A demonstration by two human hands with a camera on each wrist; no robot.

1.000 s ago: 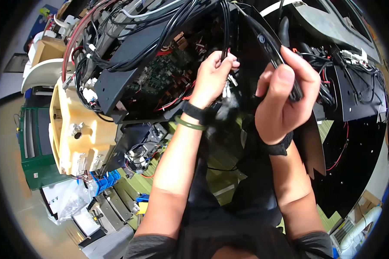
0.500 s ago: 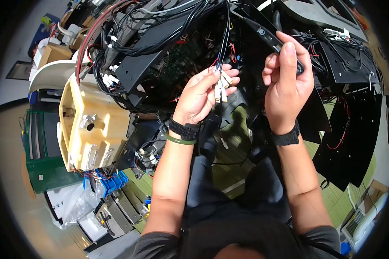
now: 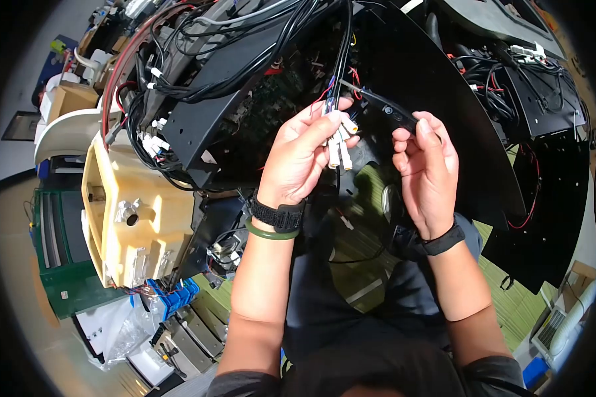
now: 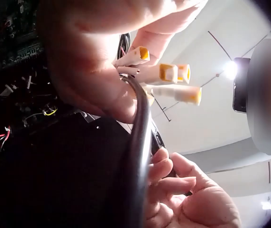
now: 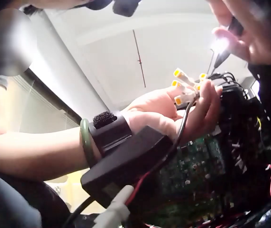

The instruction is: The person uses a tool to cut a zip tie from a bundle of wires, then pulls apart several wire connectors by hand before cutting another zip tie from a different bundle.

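My left hand [image 3: 298,149] holds a bundle of black cables [image 3: 343,56] between thumb and fingers. Several white plug connectors [image 3: 338,151] with orange-yellow ends stick out of its grip, also seen in the left wrist view. To the right, my right hand [image 3: 430,169] pinches a slim black pen-like tool [image 3: 387,109] with a thin metal tip. That tip points at the cables just above the left thumb, and overlaps them in the head view. A dark cable [image 4: 142,137] runs past the connectors, close to the left wrist camera.
Behind the hands is a black metal housing [image 3: 195,126] with circuit boards [image 5: 199,161] inside. A tall black panel [image 3: 437,86] stands on the right, with bundled wires [image 3: 496,89] beyond it. On the left is a cream-coloured plastic shell [image 3: 129,245]. Green flooring [image 3: 371,245] shows below.
The left hand has slid down the cables to the connectors and turned palm up. The right hand has come down and left, bringing the tool's tip to the cables.
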